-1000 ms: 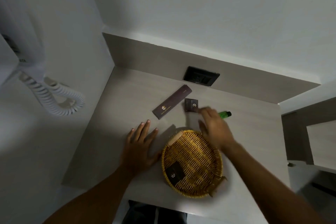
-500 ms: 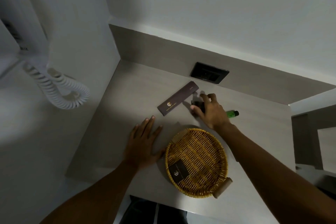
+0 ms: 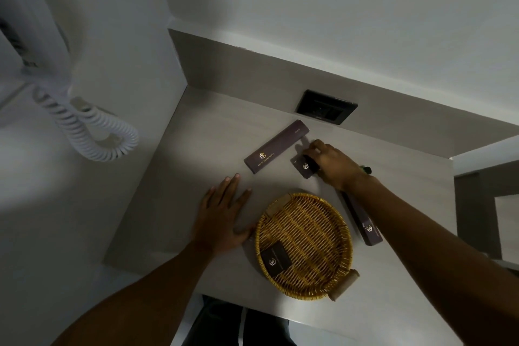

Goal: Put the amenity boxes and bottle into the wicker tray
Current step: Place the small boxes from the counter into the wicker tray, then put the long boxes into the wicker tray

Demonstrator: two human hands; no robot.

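Note:
A round wicker tray (image 3: pixel 345 236) sits near the counter's front edge with one small dark box (image 3: pixel 275 258) lying in it. My right hand (image 3: pixel 330 161) grips a small square dark box (image 3: pixel 305 168) behind the tray, tilted up off the counter. A long dark box (image 3: pixel 276 146) lies to its left. Another long dark box (image 3: pixel 363 223) lies right of the tray, partly under my right forearm. The green bottle (image 3: pixel 366 169) is mostly hidden behind my right wrist. My left hand (image 3: pixel 223 216) rests flat on the counter, its thumb against the tray's left rim.
A black socket plate (image 3: pixel 325 107) is set in the back panel. A white coiled phone cord (image 3: pixel 84 129) hangs on the left wall. The counter (image 3: pixel 196 149) ends at a wall on the left and a step on the right.
My right hand reached from the tray's rim back to the small square box, closed on it and tipped it up. The left hand stayed flat beside the tray.

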